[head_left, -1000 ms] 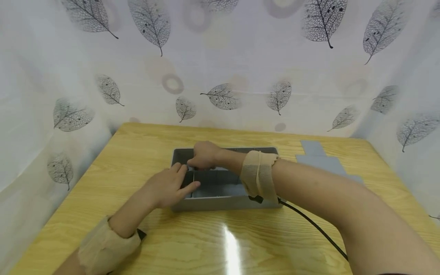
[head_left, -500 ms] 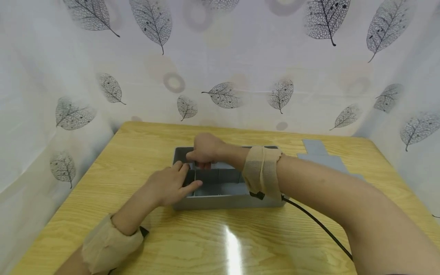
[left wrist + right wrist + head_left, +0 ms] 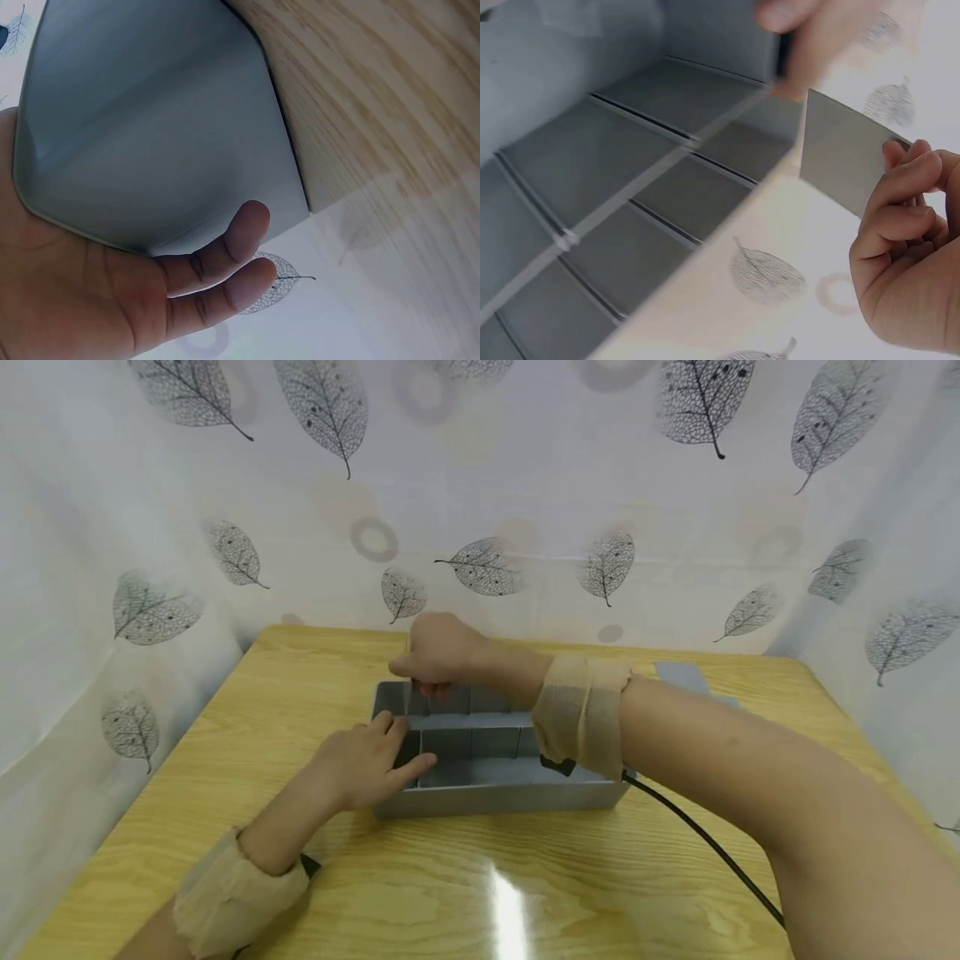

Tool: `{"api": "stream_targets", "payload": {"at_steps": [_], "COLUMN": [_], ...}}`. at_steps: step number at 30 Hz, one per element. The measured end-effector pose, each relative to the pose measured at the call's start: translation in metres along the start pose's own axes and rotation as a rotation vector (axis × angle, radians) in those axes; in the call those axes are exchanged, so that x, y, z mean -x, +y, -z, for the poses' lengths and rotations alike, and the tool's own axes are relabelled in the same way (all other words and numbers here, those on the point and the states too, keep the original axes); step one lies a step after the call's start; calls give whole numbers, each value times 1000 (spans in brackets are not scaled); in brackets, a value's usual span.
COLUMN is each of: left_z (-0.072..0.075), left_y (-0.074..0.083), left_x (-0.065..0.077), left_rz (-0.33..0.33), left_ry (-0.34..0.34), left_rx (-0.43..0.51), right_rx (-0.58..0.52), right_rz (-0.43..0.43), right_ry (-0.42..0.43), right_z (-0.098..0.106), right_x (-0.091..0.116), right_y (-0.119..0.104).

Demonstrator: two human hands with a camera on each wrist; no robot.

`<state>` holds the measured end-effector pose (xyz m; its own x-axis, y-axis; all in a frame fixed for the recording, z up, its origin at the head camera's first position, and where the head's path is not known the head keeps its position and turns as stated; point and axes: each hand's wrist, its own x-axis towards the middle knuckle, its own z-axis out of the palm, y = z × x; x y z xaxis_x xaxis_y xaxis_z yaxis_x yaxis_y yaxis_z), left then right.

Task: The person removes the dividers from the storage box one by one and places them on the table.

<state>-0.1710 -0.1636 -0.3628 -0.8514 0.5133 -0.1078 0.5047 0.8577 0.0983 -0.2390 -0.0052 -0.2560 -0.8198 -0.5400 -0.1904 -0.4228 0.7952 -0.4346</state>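
Observation:
A grey storage box (image 3: pixel 495 800) sits on the table, its inside split into two rows of compartments by a long middle divider (image 3: pixel 480 721) and short cross dividers. My right hand (image 3: pixel 442 647) is above the box's back left part. It pinches a flat, thin grey divider panel (image 3: pixel 840 150), which hangs clear of the compartments in the right wrist view. At the box's left end rests my left hand (image 3: pixel 367 764), thumb spread over the front compartments and fingertips at the middle divider. In the left wrist view its palm lies along the rim of the end wall (image 3: pixel 150 135).
Several flat grey panels (image 3: pixel 681 677) lie at the back right of the table, partly hidden by the right forearm. A black cable (image 3: pixel 705 835) runs from the right wristband (image 3: pixel 581 710). Leaf-patterned curtain (image 3: pixel 525 485) surrounds the wooden table (image 3: pixel 420 877).
My right hand has risen out of the back left compartment and moved away towards the curtain, with the divider panel in its fingers. The left hand has stayed on the box.

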Motion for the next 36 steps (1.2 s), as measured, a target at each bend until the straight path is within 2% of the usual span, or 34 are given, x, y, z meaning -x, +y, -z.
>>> {"api": "stream_targets", "payload": {"at_steps": [6,12,20,24,27,30,33,36], "left_z": [-1,-2,-3,-3,-3,-2,-2,-2], "left_y": [1,0,0,0,1,1,1,1], "left_x": [1,2,1,0,-2,-2,-1,1], "left_rz": [4,0,-10,-8,-10,-11,-12,-15], "left_ry": [7,32,35,35,42,52,62,71], "left_rx": [21,41,28,34,42,52,71,83], "right_rx": [-130,-251,-325,-351,-365,-365,-366,-381], "right_rz": [23,-67,-223,-327,-385,-427,-464,-498], "right_ry": [122,235,215,251,265,237,205,209], "right_z": [31,56,79,84,84,80,75,70], "right_x": [12,29,70,97,120,139,154,167], "right_y": [3,41,131,182,223,261,296,326]}}
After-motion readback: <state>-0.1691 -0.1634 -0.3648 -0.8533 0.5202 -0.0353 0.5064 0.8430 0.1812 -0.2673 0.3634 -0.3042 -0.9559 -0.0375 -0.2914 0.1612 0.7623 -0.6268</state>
